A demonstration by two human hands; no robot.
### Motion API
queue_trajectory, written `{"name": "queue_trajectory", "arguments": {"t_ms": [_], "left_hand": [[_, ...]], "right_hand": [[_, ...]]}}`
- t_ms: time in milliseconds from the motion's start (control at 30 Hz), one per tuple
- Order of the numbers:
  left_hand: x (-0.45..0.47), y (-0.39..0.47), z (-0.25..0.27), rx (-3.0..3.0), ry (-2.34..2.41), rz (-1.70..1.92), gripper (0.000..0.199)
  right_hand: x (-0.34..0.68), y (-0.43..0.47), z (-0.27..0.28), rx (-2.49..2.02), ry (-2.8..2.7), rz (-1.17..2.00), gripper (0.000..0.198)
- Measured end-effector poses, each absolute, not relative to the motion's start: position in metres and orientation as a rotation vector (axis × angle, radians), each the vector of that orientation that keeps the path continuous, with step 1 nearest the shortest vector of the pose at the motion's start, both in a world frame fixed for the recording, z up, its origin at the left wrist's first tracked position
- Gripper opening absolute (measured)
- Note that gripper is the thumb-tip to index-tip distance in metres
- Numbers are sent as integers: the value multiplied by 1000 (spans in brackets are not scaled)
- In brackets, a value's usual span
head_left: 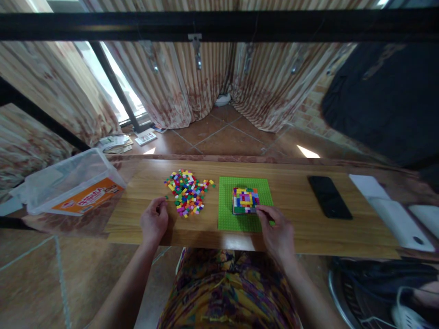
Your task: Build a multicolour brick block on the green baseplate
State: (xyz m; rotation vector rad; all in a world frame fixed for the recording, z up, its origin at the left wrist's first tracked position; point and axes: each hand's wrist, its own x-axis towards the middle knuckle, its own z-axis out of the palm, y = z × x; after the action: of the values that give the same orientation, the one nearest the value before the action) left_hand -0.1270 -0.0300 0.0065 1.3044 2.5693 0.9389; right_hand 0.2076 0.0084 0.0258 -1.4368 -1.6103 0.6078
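A square build of multicoloured toy bricks stands on a green studded baseplate. My right hand reaches in from the right, thumb and forefinger pinched at the build's near right corner. Its fingertips cover whatever may be between them. Left of the baseplate lies a heap of loose toy bricks in many colours. My left hand rests on the table just left of that heap, fingers curled in, with nothing seen in it. A green brick lies close to its knuckles.
The narrow wooden table also carries a black phone on the right, with white objects beyond it. At the far left sits a clear plastic box with an orange label. A dark bar crosses above, before curtains.
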Motion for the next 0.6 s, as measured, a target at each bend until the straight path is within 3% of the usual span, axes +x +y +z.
{"name": "queue_trajectory", "arguments": {"t_ms": [600], "left_hand": [[-126,-29,7,1285,2591,914,28]], "right_hand": [[211,31,13,-1389,-1372,894,22]]}}
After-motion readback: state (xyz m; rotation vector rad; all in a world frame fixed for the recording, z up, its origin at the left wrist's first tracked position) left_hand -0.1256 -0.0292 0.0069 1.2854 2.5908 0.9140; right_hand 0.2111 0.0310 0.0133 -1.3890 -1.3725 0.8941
